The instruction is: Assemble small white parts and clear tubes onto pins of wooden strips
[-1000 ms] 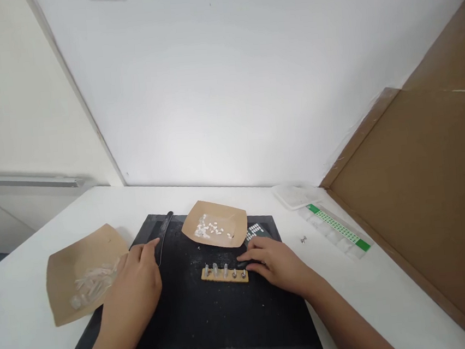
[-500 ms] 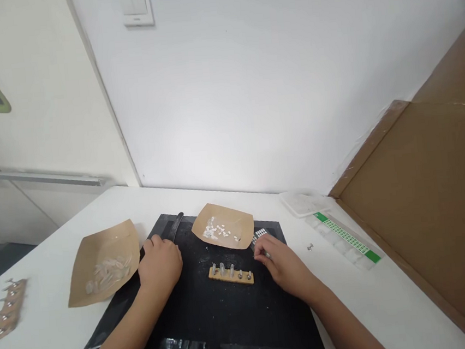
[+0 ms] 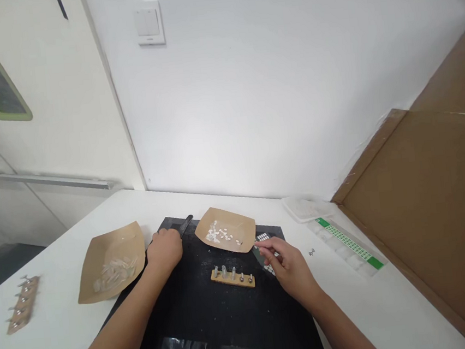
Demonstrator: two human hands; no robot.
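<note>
My left hand (image 3: 165, 251) rests at the left edge of the black mat (image 3: 188, 316), fingers curled. A slim dark tool (image 3: 187, 224) sticks out past its fingers; the part inside the hand is hidden. My right hand (image 3: 286, 262) is over a dark sheet with white oval stickers (image 3: 263, 237). Its thumb and index finger are near each other, with a tiny white piece (image 3: 256, 243) at the index fingertip, close to the paper tray (image 3: 243, 225) of white bits. Between my hands, a wooden strip (image 3: 232, 279) bears upright screws, some under clear sleeves.
A larger paper tray (image 3: 87, 271) of clear sleeves stands at left. Beyond it lies another wooden strip with screws (image 3: 23, 307). On the right are a loose screw (image 3: 311, 252), a clear box with a green-edged label (image 3: 350, 245), a clear lid (image 3: 305, 209) and a cardboard wall (image 3: 419, 195).
The view has tilted up slightly. My right hand has shifted and opened a little, its index finger now reaching toward the tray, uncovering more of the sheet. The dark tool has shifted slightly with my left hand.
</note>
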